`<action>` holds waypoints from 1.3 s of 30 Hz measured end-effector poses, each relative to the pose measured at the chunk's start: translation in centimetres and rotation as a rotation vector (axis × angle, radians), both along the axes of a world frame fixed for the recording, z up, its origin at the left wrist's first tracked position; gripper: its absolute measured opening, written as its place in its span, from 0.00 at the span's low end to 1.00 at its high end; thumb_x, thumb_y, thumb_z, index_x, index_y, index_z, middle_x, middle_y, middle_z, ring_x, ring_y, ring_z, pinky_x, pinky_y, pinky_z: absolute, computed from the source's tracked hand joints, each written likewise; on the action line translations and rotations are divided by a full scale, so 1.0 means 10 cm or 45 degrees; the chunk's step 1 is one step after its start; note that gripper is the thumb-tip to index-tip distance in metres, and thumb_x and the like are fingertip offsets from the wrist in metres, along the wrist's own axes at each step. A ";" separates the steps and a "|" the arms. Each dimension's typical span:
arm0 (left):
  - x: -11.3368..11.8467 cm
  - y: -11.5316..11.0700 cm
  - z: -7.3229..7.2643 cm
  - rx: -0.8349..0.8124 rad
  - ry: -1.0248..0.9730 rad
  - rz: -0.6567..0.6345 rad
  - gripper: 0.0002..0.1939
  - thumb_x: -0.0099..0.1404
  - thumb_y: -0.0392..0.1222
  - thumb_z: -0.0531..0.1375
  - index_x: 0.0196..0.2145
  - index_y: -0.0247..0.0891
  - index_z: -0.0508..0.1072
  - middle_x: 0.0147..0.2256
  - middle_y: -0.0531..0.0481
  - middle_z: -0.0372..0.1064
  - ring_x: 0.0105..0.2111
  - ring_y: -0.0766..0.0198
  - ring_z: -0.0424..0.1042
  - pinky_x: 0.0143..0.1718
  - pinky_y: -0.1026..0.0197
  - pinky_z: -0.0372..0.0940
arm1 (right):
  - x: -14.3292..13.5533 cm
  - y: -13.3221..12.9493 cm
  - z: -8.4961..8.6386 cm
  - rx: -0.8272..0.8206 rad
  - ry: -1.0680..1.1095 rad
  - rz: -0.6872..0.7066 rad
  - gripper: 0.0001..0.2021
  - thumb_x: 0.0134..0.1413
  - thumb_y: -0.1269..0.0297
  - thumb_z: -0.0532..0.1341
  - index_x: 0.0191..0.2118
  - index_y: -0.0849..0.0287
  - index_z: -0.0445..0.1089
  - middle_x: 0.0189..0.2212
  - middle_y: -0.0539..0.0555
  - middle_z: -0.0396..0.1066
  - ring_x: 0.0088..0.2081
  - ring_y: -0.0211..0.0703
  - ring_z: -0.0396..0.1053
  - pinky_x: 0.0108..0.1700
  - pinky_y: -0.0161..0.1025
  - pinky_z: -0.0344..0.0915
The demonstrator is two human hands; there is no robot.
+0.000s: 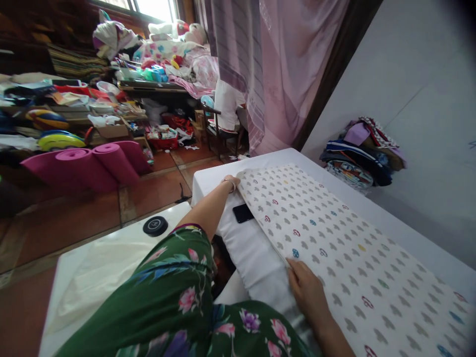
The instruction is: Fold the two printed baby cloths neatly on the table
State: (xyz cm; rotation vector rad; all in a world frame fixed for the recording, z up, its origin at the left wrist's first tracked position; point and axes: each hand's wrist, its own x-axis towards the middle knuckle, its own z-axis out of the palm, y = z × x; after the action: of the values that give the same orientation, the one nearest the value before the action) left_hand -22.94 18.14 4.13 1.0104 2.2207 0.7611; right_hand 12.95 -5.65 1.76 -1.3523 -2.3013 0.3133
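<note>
A white cloth [316,213] printed with grey shapes and small coloured motifs lies spread over a white-covered table. At its far left corner, my left hand [231,181] is closed on the edge, its fingertips partly hidden; a bracelet circles the wrist. My right hand [305,283] pinches the near edge of the same cloth, with thumb and fingers together. Between my hands a black phone [243,213] rests on the white table cover [249,253], one end touching or just under the cloth's edge.
A white side table [111,248] at left bears a round black object [155,226] and pale fabric. Folded clothes [360,153] are stacked by the wall. Pink rolled mats [89,166] stand on the tiled floor. Beyond a pink curtain [282,64], a person [227,104] sits on a chair.
</note>
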 end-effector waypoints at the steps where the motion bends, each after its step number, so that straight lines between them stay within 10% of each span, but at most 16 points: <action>1: 0.01 -0.01 0.01 -0.024 0.005 -0.001 0.22 0.54 0.52 0.62 0.38 0.31 0.71 0.39 0.41 0.70 0.41 0.53 0.69 0.38 0.55 0.64 | 0.01 0.02 0.03 -0.056 0.017 -0.004 0.15 0.58 0.66 0.48 0.45 0.57 0.67 0.38 0.55 0.71 0.41 0.42 0.69 0.42 0.38 0.67; 7: 0.07 -0.23 0.05 0.036 -0.032 -0.079 0.29 0.48 0.61 0.62 0.38 0.33 0.73 0.38 0.41 0.72 0.39 0.54 0.71 0.36 0.60 0.63 | 0.01 0.05 0.08 -0.149 0.079 0.003 0.14 0.57 0.60 0.50 0.42 0.55 0.69 0.37 0.53 0.72 0.39 0.41 0.70 0.41 0.36 0.67; 20: 0.32 -0.64 0.04 0.265 -0.067 -0.109 0.20 0.58 0.37 0.56 0.50 0.34 0.67 0.38 0.46 0.74 0.35 0.63 0.72 0.34 0.65 0.64 | -0.48 0.48 0.18 -0.152 -0.222 0.094 0.11 0.55 0.65 0.52 0.42 0.57 0.68 0.35 0.54 0.70 0.38 0.42 0.68 0.40 0.35 0.61; 27: 0.62 -1.24 0.01 0.467 0.014 -0.128 0.17 0.59 0.38 0.55 0.47 0.42 0.67 0.36 0.52 0.73 0.35 0.66 0.72 0.39 0.65 0.64 | -0.72 0.71 0.23 -0.273 -0.056 0.051 0.10 0.54 0.66 0.52 0.34 0.57 0.70 0.31 0.52 0.71 0.35 0.42 0.67 0.37 0.35 0.58; 33: 1.05 -1.72 -0.08 0.108 -0.605 -0.352 0.08 0.59 0.39 0.55 0.37 0.36 0.69 0.31 0.49 0.73 0.19 0.70 0.70 0.17 0.68 0.62 | -0.66 0.83 0.15 -0.556 0.344 0.012 0.08 0.48 0.63 0.55 0.25 0.58 0.68 0.21 0.47 0.67 0.26 0.38 0.64 0.30 0.33 0.56; 39: 1.29 -1.66 -0.01 -0.007 -1.090 -0.241 0.09 0.62 0.38 0.54 0.39 0.33 0.68 0.34 0.45 0.72 0.20 0.69 0.72 0.18 0.69 0.64 | -0.64 0.92 0.00 -0.689 0.573 0.026 0.09 0.45 0.60 0.57 0.26 0.59 0.70 0.20 0.48 0.67 0.26 0.38 0.63 0.29 0.33 0.57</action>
State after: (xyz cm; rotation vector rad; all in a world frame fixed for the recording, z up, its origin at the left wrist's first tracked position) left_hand -10.01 1.53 3.99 0.6863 1.3717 0.8837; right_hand 6.59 3.57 1.81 -1.3151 -1.9149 1.1835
